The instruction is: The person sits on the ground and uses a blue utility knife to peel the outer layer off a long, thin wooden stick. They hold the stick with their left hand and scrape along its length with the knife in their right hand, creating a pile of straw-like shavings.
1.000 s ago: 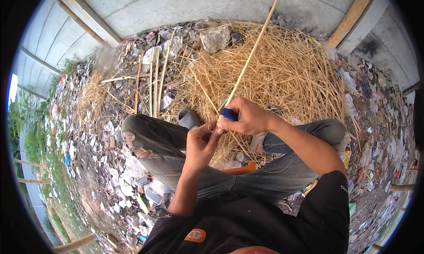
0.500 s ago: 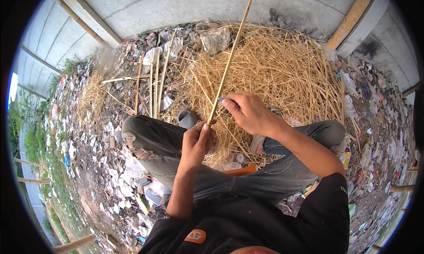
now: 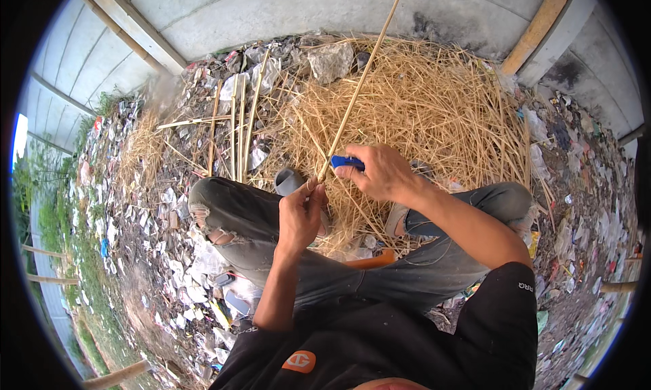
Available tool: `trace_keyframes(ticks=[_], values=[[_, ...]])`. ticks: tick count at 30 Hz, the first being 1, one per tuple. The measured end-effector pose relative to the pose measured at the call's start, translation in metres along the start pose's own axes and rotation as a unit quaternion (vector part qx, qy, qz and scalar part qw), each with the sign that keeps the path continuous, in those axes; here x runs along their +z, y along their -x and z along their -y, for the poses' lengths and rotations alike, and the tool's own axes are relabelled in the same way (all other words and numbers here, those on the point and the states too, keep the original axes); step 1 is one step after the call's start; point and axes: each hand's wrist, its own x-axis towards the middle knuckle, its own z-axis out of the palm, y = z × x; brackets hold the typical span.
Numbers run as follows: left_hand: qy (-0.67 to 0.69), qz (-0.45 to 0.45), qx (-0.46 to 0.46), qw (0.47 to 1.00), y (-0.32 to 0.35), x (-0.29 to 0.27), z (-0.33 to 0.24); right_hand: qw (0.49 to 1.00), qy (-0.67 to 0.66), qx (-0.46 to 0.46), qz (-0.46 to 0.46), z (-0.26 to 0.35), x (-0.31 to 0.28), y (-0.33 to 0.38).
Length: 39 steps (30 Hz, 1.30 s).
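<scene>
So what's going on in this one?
A person sits cross-legged on littered ground in front of a heap of dry straw. The left hand grips the lower end of a long thin cane that slants up and away toward a concrete wall. The right hand holds a blue-handled tool against the cane just above the left hand; its blade is not visible. A few more canes lie on the ground to the left.
</scene>
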Motion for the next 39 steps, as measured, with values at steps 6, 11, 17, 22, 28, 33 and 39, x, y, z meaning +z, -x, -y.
trace_keyframes(ticks=[6,11,17,22,28,33,39], values=[[0.001,0.077,0.025,0.997,0.039,-0.016,0.013,0.972,-0.027,0.164,-0.168,-0.115,-0.094,-0.053],[0.060,0.054,-0.001,0.997,0.041,-0.021,0.026,0.999,-0.036,0.036,-0.004,-0.048,-0.022,-0.021],[0.023,0.016,0.069,0.997,0.031,-0.029,0.021,0.990,0.050,-0.134,0.010,-0.010,0.015,0.000],[-0.073,0.038,0.088,0.993,0.047,-0.053,0.035,0.981,-0.058,0.150,-0.105,-0.087,-0.056,-0.051],[-0.138,0.076,0.056,0.986,0.108,-0.086,0.036,0.946,0.021,0.241,-0.214,-0.174,-0.140,-0.056],[-0.044,0.078,-0.046,0.995,0.111,-0.103,0.048,0.940,-0.144,0.176,-0.254,-0.138,-0.121,-0.063],[0.034,0.089,-0.048,0.994,0.113,-0.106,0.061,0.888,-0.386,0.072,-0.240,-0.100,-0.102,-0.065]])
